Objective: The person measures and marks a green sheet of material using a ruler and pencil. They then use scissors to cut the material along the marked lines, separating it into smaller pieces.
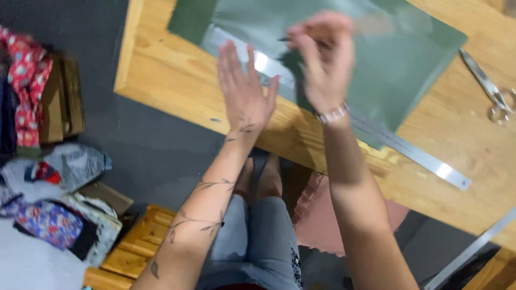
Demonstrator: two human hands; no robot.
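while our left hand (244, 88) hangs flat and spread just above the near edge of the table, fingers straight and holding nothing, our right hand (325, 59) is blurred beside it; its fingers look pinched around something thin and dark, perhaps a pen or marker, though we cannot tell for sure. both hands are over the large dark green sheet of thin fabric or paper (376, 59), which lies on the pale wooden tabletop (177, 80) with its near border running along a long flat steel ruler (408, 150). the ruler slants from the far left toward the near right, part of it tucked under or against the sheet.

neither hand presses on the ruler or the sheet, so we judge that either could slide: a nudge from a wrist might skew the ruler off its line, and any mark or cut then made would wander. the sheet's near corner sits close to the table edge, and a sweep of an arm could drag it off toward the dark grey floor (156, 150).

far right, a pair of metal scissors (492, 91) lies apart from the sheet, close enough for an elbow to knock. on the floor to the left sits a heap of patterned cloth pieces (48, 215).
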